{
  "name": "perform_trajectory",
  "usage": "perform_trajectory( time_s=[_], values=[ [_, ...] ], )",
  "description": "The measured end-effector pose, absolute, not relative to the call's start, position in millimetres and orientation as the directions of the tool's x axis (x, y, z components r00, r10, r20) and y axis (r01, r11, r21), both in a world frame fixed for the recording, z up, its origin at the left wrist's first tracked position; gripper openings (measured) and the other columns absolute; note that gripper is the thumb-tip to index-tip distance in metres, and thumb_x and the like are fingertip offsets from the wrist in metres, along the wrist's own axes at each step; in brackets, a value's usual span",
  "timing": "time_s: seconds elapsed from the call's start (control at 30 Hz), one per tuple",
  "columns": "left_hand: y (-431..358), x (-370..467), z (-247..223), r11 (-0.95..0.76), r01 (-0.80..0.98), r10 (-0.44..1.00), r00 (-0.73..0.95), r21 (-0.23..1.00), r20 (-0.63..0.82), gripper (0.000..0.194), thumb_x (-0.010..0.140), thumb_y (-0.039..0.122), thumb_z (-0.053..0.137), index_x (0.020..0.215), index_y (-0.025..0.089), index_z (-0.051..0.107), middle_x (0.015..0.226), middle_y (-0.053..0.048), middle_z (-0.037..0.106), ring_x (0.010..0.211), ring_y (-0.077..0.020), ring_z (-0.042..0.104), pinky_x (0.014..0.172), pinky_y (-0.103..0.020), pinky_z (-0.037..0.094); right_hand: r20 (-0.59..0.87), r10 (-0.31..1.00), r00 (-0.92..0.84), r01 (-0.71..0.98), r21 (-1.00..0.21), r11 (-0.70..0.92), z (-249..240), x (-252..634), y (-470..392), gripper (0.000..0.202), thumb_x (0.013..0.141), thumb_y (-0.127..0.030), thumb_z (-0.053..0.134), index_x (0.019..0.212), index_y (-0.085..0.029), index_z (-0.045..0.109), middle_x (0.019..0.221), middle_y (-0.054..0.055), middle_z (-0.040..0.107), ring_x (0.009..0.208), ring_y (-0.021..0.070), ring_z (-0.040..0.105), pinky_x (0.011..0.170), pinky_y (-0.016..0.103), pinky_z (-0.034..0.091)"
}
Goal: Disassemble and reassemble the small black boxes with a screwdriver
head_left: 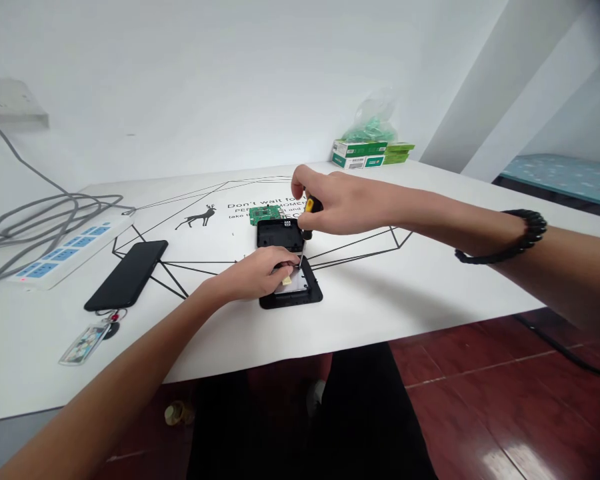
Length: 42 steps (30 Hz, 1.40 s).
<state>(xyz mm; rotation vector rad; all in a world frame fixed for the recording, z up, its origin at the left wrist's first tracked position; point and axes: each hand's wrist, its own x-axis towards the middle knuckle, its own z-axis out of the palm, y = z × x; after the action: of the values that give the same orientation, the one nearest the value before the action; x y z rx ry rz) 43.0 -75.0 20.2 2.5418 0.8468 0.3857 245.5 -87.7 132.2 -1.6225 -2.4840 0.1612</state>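
My right hand grips a screwdriver with a black and yellow handle, its thin shaft pointing down. The tip reaches the upper right part of a black plastic casing that lies flat on the table with a silvery panel inside. My left hand rests on this casing, fingertips pinched near the screwdriver tip; what they hold, if anything, is hidden. Just behind lies another black casing part. Beyond it sits a green circuit board, partly covered by the casing part.
On the left lie a black phone with a hanging charm, and a white power strip with a coiled grey cable. Green and white boxes with a plastic bag stand at the back. The table's front edge is near me.
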Motion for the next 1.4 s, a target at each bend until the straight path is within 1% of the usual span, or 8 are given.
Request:
perform_trajectory(
  time_s=[0.13,0.23,0.43,0.57,0.83,0.93,1.23,1.4],
  values=[
    [-78,44,21,-0.738,0.504,0.602,0.792,0.448,0.101,0.032,0.102,0.035,0.044,0.109,0.020,0.071,0.126,-0.010,0.069,0.118,-0.0282,0.064,0.102,-0.042,0.050,0.077,0.925,-0.372,0.911,-0.163,0.380,133,246,-87,0.031,0.090,-0.046,0.055,0.107,-0.021,0.058,0.080,0.008,0.066,0.068,0.0228,0.056,0.060,0.036,0.036],
    [-78,43,20,-0.737,0.519,0.610,0.786,0.432,0.096,0.031,0.100,0.035,0.048,0.116,0.020,0.070,0.127,-0.011,0.069,0.119,-0.0285,0.063,0.103,-0.043,0.050,0.066,0.916,-0.396,0.898,-0.180,0.401,134,247,-86,0.033,0.088,-0.043,0.057,0.113,-0.021,0.058,0.084,0.008,0.067,0.070,0.0230,0.057,0.061,0.036,0.037],
    [-74,44,16,-0.731,0.530,0.661,0.707,0.430,0.252,0.037,0.103,0.022,0.035,0.114,0.018,0.070,0.122,-0.009,0.072,0.118,-0.0244,0.064,0.106,-0.041,0.049,0.072,0.909,-0.410,0.889,-0.190,0.416,133,248,-86,0.039,0.087,-0.045,0.059,0.119,-0.022,0.054,0.088,0.009,0.069,0.071,0.0232,0.057,0.063,0.036,0.038],
    [-73,46,15,-0.727,0.524,0.664,0.700,0.443,0.263,0.035,0.103,0.022,0.037,0.116,0.017,0.070,0.123,-0.008,0.073,0.117,-0.0239,0.064,0.105,-0.039,0.050,0.068,0.916,-0.394,0.898,-0.181,0.400,133,250,-87,0.039,0.087,-0.045,0.059,0.118,-0.022,0.053,0.087,0.009,0.068,0.070,0.0228,0.056,0.062,0.036,0.038],
    [-73,49,18,-0.739,0.459,0.607,0.771,0.493,0.193,0.037,0.101,0.019,0.036,0.086,0.020,0.069,0.094,-0.004,0.073,0.088,-0.0211,0.066,0.085,-0.035,0.051,0.068,0.910,-0.410,0.888,-0.200,0.415,135,248,-88,0.036,0.087,-0.041,0.056,0.117,-0.022,0.054,0.090,0.009,0.069,0.071,0.0221,0.057,0.062,0.035,0.039],
    [-72,49,19,-0.726,0.463,0.613,0.771,0.509,0.174,0.035,0.100,0.019,0.038,0.087,0.020,0.070,0.094,-0.005,0.073,0.087,-0.0214,0.066,0.082,-0.035,0.051,0.079,0.906,-0.415,0.886,-0.190,0.423,135,246,-86,0.030,0.087,-0.041,0.055,0.110,-0.021,0.059,0.089,0.010,0.069,0.074,0.0236,0.058,0.064,0.037,0.039],
    [-68,50,17,-0.707,0.478,0.630,0.761,0.521,0.157,0.036,0.099,0.020,0.037,0.096,0.019,0.073,0.102,-0.007,0.074,0.093,-0.0222,0.067,0.083,-0.035,0.052,0.070,0.905,-0.420,0.883,-0.201,0.425,133,252,-83,0.045,0.087,-0.044,0.056,0.127,-0.023,0.052,0.088,0.009,0.069,0.073,0.0258,0.058,0.064,0.039,0.041],
    [-66,50,15,-0.708,0.476,0.629,0.761,0.522,0.160,0.034,0.099,0.021,0.039,0.099,0.019,0.073,0.105,-0.006,0.074,0.094,-0.0223,0.068,0.084,-0.033,0.053,0.067,0.902,-0.426,0.882,-0.192,0.431,134,251,-84,0.037,0.089,-0.045,0.054,0.119,-0.024,0.058,0.086,0.008,0.068,0.073,0.0244,0.058,0.064,0.037,0.039]
  ],
)
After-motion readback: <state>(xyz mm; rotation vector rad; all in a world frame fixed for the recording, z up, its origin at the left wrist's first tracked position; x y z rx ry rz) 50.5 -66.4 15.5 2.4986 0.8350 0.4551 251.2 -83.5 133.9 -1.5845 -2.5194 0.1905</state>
